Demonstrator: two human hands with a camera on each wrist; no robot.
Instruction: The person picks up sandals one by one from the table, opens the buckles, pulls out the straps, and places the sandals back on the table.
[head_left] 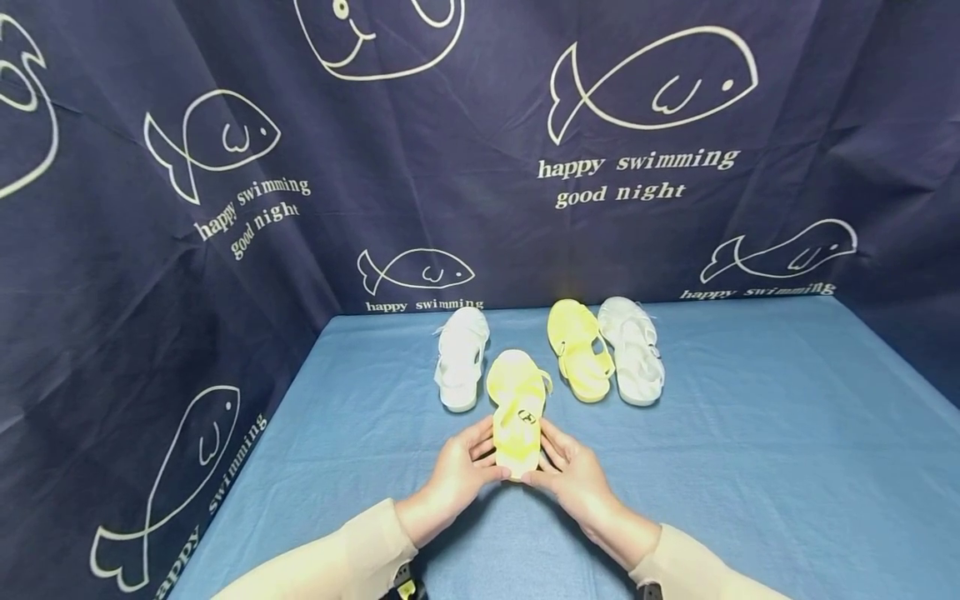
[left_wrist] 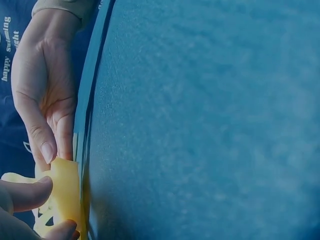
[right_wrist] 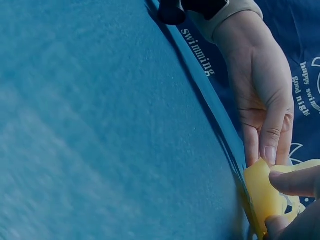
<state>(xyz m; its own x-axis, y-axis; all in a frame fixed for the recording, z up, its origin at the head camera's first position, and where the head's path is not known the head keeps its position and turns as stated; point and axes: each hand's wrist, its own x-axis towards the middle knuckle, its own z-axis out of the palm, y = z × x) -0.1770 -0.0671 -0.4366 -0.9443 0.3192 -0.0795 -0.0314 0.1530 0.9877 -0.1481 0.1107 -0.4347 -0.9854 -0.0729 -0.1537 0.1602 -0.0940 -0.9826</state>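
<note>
A yellow sandal (head_left: 517,400) with a dark mark on its strap points away from me, in the middle of the head view. My left hand (head_left: 459,472) grips its near end from the left, thumb over the edge. From the right, my right hand (head_left: 573,477) holds the same end, the two thumbs almost meeting. Both wrist views show fingers on either side of the yellow sandal (left_wrist: 65,192), low over the cloth. Whether its sole touches the cloth I cannot tell. The far end of the sandal is out of the wrist views.
Behind the held sandal to the left lies a white sandal (head_left: 461,360). A second yellow sandal (head_left: 579,350) and another white sandal (head_left: 633,352) lie side by side to the right. Blue cloth (head_left: 750,433) covers the table; a dark fish-print curtain (head_left: 510,225) hangs behind.
</note>
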